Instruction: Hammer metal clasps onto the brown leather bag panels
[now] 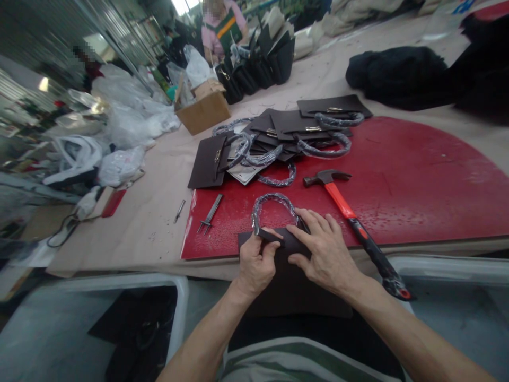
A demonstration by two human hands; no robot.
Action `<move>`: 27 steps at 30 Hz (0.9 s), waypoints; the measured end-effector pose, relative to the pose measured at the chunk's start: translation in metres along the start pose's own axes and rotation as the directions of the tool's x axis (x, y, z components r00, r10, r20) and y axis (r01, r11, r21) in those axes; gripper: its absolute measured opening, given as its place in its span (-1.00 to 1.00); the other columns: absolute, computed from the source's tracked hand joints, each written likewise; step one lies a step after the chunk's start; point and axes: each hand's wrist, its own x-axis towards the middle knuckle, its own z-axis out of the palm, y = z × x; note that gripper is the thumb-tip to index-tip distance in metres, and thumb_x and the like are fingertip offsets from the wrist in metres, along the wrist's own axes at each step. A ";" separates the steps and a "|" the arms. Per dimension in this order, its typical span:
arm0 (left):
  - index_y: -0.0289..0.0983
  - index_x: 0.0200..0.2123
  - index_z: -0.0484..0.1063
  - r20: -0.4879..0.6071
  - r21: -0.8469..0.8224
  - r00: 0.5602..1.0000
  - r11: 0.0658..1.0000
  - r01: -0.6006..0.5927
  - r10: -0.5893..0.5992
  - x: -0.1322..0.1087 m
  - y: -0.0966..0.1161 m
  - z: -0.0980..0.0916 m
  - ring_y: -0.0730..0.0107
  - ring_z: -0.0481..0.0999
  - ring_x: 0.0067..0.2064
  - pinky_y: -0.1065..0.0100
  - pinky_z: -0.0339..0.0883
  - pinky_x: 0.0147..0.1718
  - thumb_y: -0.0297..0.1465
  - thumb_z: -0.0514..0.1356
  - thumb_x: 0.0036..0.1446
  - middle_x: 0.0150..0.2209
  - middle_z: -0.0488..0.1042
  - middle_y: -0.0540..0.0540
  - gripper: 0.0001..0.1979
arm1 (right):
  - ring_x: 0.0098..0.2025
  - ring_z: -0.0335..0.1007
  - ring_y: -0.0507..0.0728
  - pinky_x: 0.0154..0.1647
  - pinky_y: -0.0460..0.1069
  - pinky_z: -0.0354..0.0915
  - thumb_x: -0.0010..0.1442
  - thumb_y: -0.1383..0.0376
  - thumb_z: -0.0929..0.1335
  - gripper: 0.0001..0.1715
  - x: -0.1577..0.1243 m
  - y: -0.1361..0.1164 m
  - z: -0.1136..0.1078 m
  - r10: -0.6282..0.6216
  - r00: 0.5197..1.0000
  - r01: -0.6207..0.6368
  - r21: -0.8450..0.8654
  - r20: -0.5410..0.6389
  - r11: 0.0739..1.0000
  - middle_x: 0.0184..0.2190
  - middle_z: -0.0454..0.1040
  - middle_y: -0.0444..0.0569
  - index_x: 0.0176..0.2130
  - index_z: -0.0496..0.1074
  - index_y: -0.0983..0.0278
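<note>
A dark brown bag panel lies over the table's front edge and hangs toward my lap. At its top stands a curved bag handle wrapped in clear plastic. My left hand is closed in a pinch on the dark tab at the handle's left end. My right hand lies on the panel with its fingers spread, the fingertips by the handle's right end. An orange and black claw hammer rests to the right of my right hand, its grip sticking out past the table edge.
A red board covers the table's front. Behind are piled bag panels with wrapped handles. A pronged punch and a small metal rod lie left. Plastic bins flank me. A person sits beyond a cardboard box.
</note>
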 end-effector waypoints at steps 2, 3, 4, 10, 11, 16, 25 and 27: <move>-0.27 -0.16 0.44 -0.002 0.055 0.998 0.996 -0.064 0.064 0.002 0.001 0.001 0.36 0.59 -0.19 0.38 0.48 -0.12 -0.48 0.14 0.27 -0.24 0.57 -0.08 -0.89 | 0.36 0.00 0.40 0.36 0.39 -0.09 0.04 0.20 0.50 -0.32 0.000 0.000 0.000 0.002 1.000 -0.002 0.002 0.001 1.000 0.38 0.09 0.09 0.16 0.42 0.18; -0.27 -0.16 0.43 -0.002 0.081 0.995 0.992 -0.101 0.101 0.002 0.001 0.002 0.36 0.58 -0.19 0.38 0.48 -0.12 -0.49 0.13 0.28 -0.24 0.56 -0.09 -0.89 | 0.36 0.00 0.39 0.36 0.39 -0.08 0.04 0.21 0.51 -0.32 0.000 0.000 0.000 0.003 1.000 -0.003 0.005 0.001 1.000 0.38 0.09 0.09 0.16 0.42 0.18; -0.27 -0.16 0.43 -0.001 0.103 0.990 0.985 -0.139 0.140 0.003 0.001 0.003 0.36 0.58 -0.19 0.38 0.48 -0.13 -0.49 0.12 0.28 -0.24 0.55 -0.10 -0.89 | 0.36 0.00 0.39 0.36 0.39 -0.08 0.04 0.21 0.51 -0.32 0.000 0.000 0.000 0.003 1.000 -0.003 0.008 0.002 1.000 0.38 0.09 0.09 0.16 0.42 0.18; -0.28 -0.14 0.40 0.035 0.147 0.974 0.963 -0.225 0.222 0.003 -0.006 0.007 0.33 0.56 -0.16 0.34 0.47 -0.11 -0.49 0.08 0.30 -0.23 0.51 -0.13 -0.88 | 0.36 0.00 0.40 0.35 0.40 -0.07 0.03 0.22 0.51 -0.30 0.000 0.000 0.001 -0.008 1.000 0.008 0.016 0.001 1.000 0.37 0.10 0.11 0.16 0.42 0.20; -0.28 -0.14 0.39 0.044 0.146 0.974 0.963 -0.225 0.220 0.003 -0.007 0.007 0.33 0.56 -0.16 0.35 0.47 -0.11 -0.49 0.08 0.31 -0.23 0.51 -0.13 -0.87 | 0.36 0.00 0.40 0.35 0.40 -0.07 0.03 0.22 0.51 -0.30 0.000 0.001 0.002 -0.010 1.000 0.010 0.015 -0.001 1.000 0.37 0.09 0.12 0.16 0.42 0.20; -0.27 -0.13 0.39 0.067 0.130 0.972 0.964 -0.231 0.224 0.002 -0.007 0.008 0.36 0.56 -0.19 0.38 0.46 -0.14 -0.48 0.07 0.31 -0.23 0.51 -0.11 -0.87 | 0.35 0.02 0.43 0.33 0.42 -0.05 0.03 0.21 0.51 -0.30 -0.001 0.002 0.003 -0.028 1.000 0.028 0.012 -0.009 1.000 0.37 0.10 0.14 0.16 0.42 0.20; -0.24 -0.16 0.39 0.093 0.060 0.983 0.984 -0.165 0.159 0.007 -0.006 0.007 0.33 0.55 -0.22 0.34 0.45 -0.17 -0.48 0.09 0.28 -0.26 0.51 -0.10 -0.88 | 0.11 0.30 0.37 0.09 0.27 0.30 0.22 0.18 0.34 -0.56 -0.006 0.037 -0.033 0.041 0.950 -0.052 -0.028 -0.308 0.998 0.10 0.38 0.21 0.05 0.43 0.32; -0.24 -0.17 0.39 0.094 0.035 0.986 0.989 -0.145 0.141 0.007 -0.006 0.008 0.33 0.55 -0.23 0.34 0.45 -0.18 -0.48 0.10 0.26 -0.27 0.51 -0.10 -0.89 | -0.01 0.35 0.39 -0.05 0.26 0.34 0.22 0.14 0.32 -0.57 -0.013 0.051 -0.044 0.129 0.949 -0.181 -0.164 -0.287 0.970 -0.02 0.42 0.24 0.00 0.43 0.34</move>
